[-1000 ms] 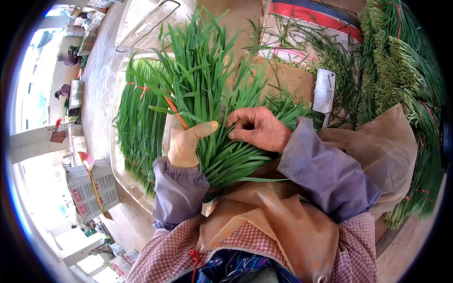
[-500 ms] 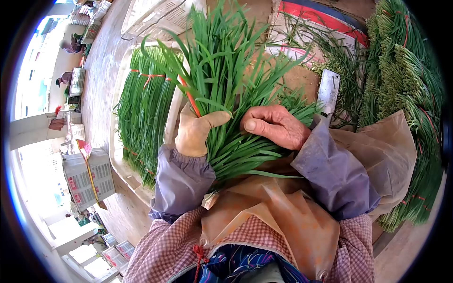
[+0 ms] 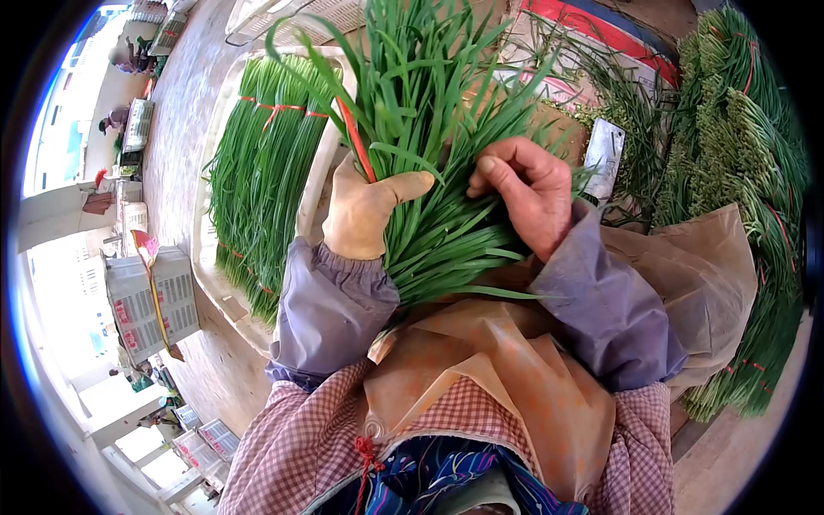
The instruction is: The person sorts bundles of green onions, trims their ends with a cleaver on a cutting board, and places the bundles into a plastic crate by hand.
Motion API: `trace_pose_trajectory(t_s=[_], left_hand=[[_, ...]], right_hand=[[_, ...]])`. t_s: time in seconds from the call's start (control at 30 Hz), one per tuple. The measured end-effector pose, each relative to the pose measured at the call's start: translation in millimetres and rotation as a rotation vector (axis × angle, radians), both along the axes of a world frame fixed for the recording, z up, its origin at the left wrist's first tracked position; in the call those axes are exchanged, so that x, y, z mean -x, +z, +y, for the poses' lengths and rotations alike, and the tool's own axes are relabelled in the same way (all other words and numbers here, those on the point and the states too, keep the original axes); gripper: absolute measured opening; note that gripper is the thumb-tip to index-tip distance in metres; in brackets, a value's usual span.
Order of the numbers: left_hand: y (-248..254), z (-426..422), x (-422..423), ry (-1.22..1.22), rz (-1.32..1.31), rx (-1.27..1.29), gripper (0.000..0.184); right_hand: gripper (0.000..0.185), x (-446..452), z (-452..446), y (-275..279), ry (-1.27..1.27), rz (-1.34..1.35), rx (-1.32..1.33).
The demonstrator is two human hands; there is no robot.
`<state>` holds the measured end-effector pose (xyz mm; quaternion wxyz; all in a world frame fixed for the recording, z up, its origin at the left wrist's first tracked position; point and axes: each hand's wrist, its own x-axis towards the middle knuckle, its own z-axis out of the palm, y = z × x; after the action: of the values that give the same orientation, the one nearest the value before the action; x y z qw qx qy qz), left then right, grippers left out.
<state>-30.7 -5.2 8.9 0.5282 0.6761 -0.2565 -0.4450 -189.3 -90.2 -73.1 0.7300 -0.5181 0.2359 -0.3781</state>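
Observation:
My left hand (image 3: 365, 206), in a tan glove, is wrapped round a thick bunch of long green leaves (image 3: 421, 94) in front of my apron. A red-orange strip (image 3: 354, 142) stands between the glove and the leaves. On the bunch's right side my bare right hand (image 3: 532, 184) has its fingers curled, with thumb and forefinger close together at the leaves; what they pinch, if anything, is too small to name. To the left, a white crate (image 3: 316, 202) holds tied green bundles (image 3: 266, 172).
A cleaver (image 3: 604, 159) lies right of the bunch, beside loose trimmings (image 3: 639, 129) on a red, white and blue sack (image 3: 592, 30). Tied bundles with pale ends (image 3: 730, 146) are piled at right. Stacked crates (image 3: 153, 300) and distant people (image 3: 116, 120) are at left.
My right hand has shifted a little up and right and turned more upright, its fingers still curled. The bunch and my left hand appear slightly further right and higher in view.

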Motion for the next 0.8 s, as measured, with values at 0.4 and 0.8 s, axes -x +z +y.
trace_pose_trajectory(t_s=[0.4,0.8], left_hand=[[2,4,-3,-0.031,-0.107,-0.023,0.039],[5,2,-4,-0.046,-0.032,-0.037,0.034]], right_hand=[[0.014,1,-5,23,0.511,0.167,0.631],[0.007,29,-49,34,-0.373,0.005,0.056]])
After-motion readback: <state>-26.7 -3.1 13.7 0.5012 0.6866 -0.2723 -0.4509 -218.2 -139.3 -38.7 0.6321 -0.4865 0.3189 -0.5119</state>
